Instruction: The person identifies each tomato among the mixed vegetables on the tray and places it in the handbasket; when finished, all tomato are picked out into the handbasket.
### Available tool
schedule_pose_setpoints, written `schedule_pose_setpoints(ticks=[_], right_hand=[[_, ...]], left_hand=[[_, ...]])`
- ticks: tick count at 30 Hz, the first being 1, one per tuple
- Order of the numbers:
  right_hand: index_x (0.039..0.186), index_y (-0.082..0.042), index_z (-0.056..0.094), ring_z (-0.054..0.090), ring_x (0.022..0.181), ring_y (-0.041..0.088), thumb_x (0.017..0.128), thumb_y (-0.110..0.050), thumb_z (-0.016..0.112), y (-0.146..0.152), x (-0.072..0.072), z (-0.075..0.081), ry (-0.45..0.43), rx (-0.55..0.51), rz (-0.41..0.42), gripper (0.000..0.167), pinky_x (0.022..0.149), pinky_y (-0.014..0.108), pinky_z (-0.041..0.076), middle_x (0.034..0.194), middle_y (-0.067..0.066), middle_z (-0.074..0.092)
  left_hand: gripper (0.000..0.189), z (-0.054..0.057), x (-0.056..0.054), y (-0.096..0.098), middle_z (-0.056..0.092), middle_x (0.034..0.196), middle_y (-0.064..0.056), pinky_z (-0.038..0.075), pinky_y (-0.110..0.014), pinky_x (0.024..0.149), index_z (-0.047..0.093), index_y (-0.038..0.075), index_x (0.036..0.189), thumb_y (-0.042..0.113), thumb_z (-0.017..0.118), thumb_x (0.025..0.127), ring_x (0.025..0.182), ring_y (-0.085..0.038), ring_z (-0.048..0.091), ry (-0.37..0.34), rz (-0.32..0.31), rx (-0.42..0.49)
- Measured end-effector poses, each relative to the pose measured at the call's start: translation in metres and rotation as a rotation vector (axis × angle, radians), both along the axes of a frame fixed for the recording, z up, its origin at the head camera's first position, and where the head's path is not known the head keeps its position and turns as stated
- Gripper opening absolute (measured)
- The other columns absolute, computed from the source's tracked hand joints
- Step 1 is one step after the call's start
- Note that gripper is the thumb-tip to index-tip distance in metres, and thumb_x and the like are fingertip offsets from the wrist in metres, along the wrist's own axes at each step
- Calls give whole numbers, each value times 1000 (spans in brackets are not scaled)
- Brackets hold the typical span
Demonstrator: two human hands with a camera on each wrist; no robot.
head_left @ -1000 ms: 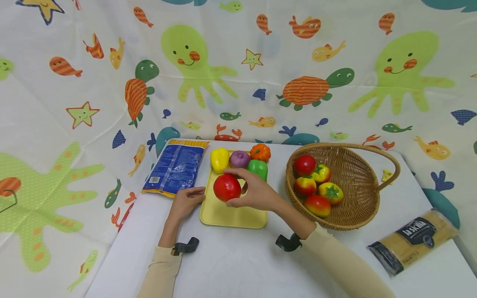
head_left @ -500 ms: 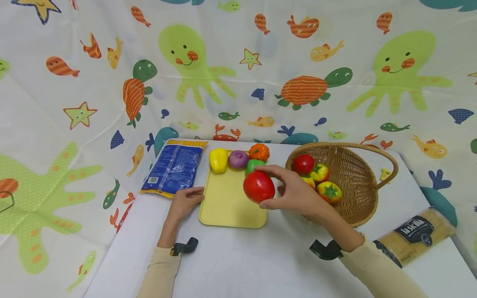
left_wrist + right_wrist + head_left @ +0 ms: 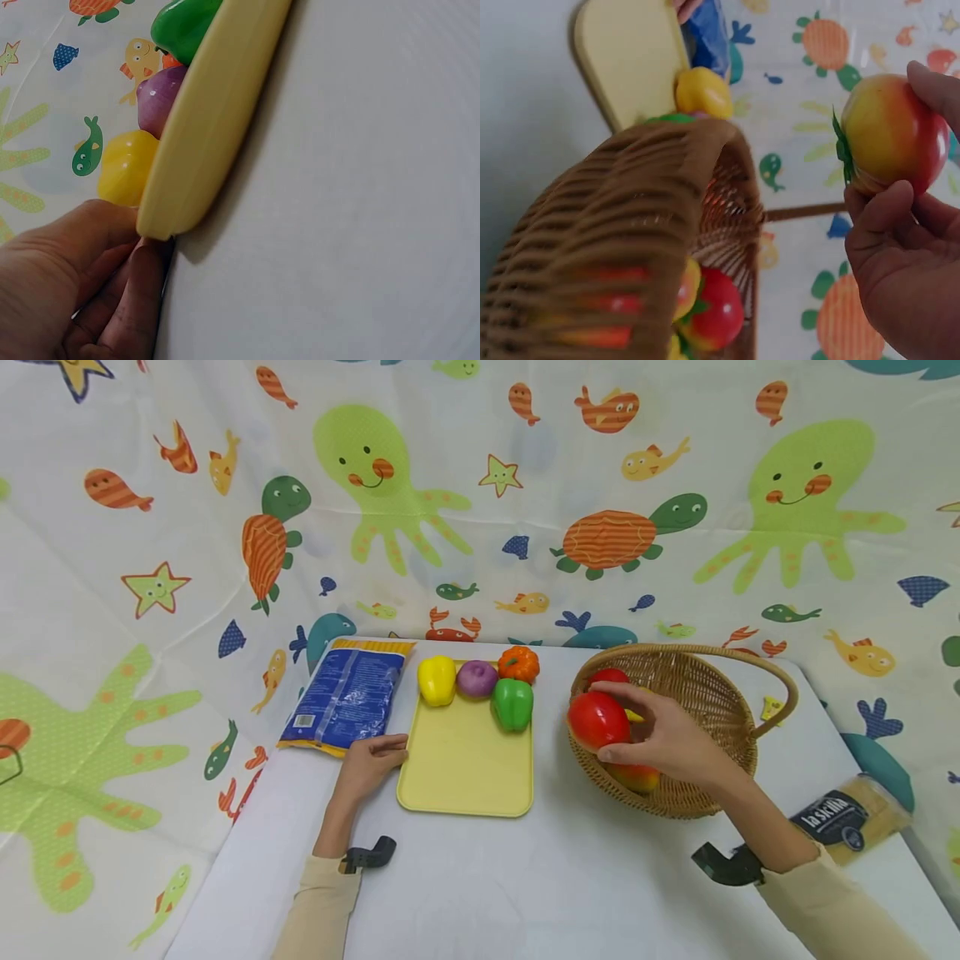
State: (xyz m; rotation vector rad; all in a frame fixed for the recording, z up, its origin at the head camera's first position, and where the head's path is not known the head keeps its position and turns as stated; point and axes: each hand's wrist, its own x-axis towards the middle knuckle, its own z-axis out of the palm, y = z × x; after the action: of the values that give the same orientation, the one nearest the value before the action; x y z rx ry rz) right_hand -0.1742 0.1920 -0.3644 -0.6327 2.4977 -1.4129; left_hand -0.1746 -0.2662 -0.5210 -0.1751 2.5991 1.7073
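A red-and-yellow toy tomato (image 3: pixel 597 721) with a green leafy top is gripped between the thumb and fingers of my right hand (image 3: pixel 667 739). It is over the left part of a wicker basket (image 3: pixel 712 693), hiding some of the fruit there; the right wrist view shows the tomato (image 3: pixel 892 131) apart from the basket rim (image 3: pixel 705 142). My left hand (image 3: pixel 370 766) is at the left edge of a yellow tray (image 3: pixel 465 777). In the left wrist view its thumb and fingers pinch the tray's rim (image 3: pixel 161 225).
At the tray's far end are a yellow pepper (image 3: pixel 437 681), a purple onion (image 3: pixel 477 680), an orange pumpkin (image 3: pixel 519 665) and a green pepper (image 3: pixel 513 705). A blue packet (image 3: pixel 352 693) lies left, a spaghetti pack (image 3: pixel 855 818) right. More red-yellow fruit (image 3: pixel 712 309) sits in the basket.
My right hand has carried the tomato rightward from above the tray to over the basket, uncovering the green pepper. The left hand has stayed at the tray's edge.
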Motion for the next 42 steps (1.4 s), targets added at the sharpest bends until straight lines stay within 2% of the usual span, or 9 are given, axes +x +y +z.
schedule_pose_setpoints(ticks=[7, 13, 18, 21, 25, 31, 34, 38, 42], right_hand=[[148, -19, 45, 45, 128, 35, 83, -25, 82, 32, -11, 2, -39, -30, -42, 75, 85, 32, 55, 140, 9, 49], [148, -18, 44, 46, 129, 32, 83, -34, 81, 52, -32, 6, 6, 82, -131, 77, 87, 29, 54, 139, 7, 51], [149, -14, 41, 49, 127, 30, 83, -38, 80, 60, -47, 7, -35, 85, -158, 80, 90, 36, 54, 139, 8, 52], [149, -21, 42, 46, 129, 29, 83, -42, 80, 63, -54, 7, -74, 70, -172, 79, 96, 44, 51, 141, 6, 50], [150, -31, 40, 44, 126, 32, 83, -49, 76, 66, -64, 8, -88, 127, -194, 78, 96, 50, 46, 140, 7, 49], [151, -22, 40, 42, 124, 29, 85, -44, 76, 68, -83, 2, -43, 107, -178, 78, 98, 48, 39, 138, 5, 48], [151, -20, 39, 41, 126, 30, 86, -42, 76, 68, -91, -3, -51, 86, -176, 79, 101, 51, 38, 140, 7, 48], [153, -18, 37, 34, 131, 35, 87, -39, 76, 71, -99, -10, -71, 78, -170, 80, 105, 59, 33, 152, 11, 33], [151, -17, 39, 37, 128, 34, 87, -39, 76, 74, -105, -18, -92, 96, -169, 77, 105, 56, 34, 148, 13, 36]], left_hand=[[35, 1, 0, 0, 73, 107, -11, 56, -27, 82, 71, 6, 121, 17, 76, 89, 97, -21, 69, -1, 8, -5], [35, 0, 0, 0, 73, 107, -10, 56, -27, 82, 71, 7, 121, 18, 76, 88, 97, -21, 69, -5, 9, -15], [36, 0, 1, 0, 73, 106, -9, 56, -28, 82, 71, 6, 121, 19, 76, 88, 96, -21, 69, -6, 7, -23], [36, -1, 1, -1, 73, 107, -10, 56, -28, 83, 70, 5, 122, 19, 76, 89, 96, -21, 69, -4, 0, -19], [36, -1, 1, -1, 73, 107, -10, 56, -27, 83, 70, 6, 123, 20, 75, 89, 96, -21, 69, 0, -4, -14], [35, -4, 0, -3, 73, 107, -9, 56, -27, 83, 71, 7, 121, 19, 76, 89, 97, -20, 69, -7, 7, -4], [36, -4, 0, -3, 73, 107, -9, 55, -27, 83, 71, 7, 122, 20, 76, 89, 98, -20, 69, -9, 6, 2], [35, -3, 1, -2, 72, 108, -10, 56, -27, 83, 71, 6, 121, 19, 76, 89, 98, -21, 69, -1, 0, 7], [35, -1, 1, -2, 72, 108, -11, 56, -27, 82, 71, 6, 122, 18, 75, 89, 98, -21, 69, 2, -4, 8]])
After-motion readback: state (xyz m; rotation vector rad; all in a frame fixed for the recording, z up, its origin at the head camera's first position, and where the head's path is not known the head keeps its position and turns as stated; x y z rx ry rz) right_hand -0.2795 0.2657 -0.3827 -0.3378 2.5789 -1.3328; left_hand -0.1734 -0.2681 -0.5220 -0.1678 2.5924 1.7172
